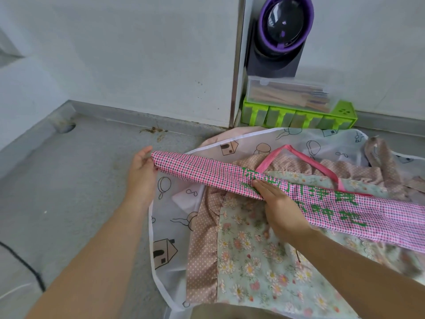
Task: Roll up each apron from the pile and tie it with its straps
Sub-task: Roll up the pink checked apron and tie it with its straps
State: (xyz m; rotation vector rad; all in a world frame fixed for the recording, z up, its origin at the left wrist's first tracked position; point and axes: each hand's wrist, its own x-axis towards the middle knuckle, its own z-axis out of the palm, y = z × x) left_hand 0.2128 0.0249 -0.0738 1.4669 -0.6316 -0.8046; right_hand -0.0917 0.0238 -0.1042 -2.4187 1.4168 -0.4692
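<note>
The left hand (142, 168) pinches the tip of the folded pink apron (207, 173) and the right hand (281, 207) grips its middle, holding it as a long strip above the apron pile (248, 261) on the grey counter (69, 180).

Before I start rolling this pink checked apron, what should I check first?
1. Fold: the pink checked apron is gathered into a narrow strip: ok.
2. End grip: the left hand holds its left end: ok.
3. Middle grip: the right hand holds the middle: ok.
4. The pink loop strap is outside the fold, lying over the pile: ok.
5. Waist straps found: cannot tell, none shows.
6. Right end even: cannot tell, it runs out of frame.
</note>
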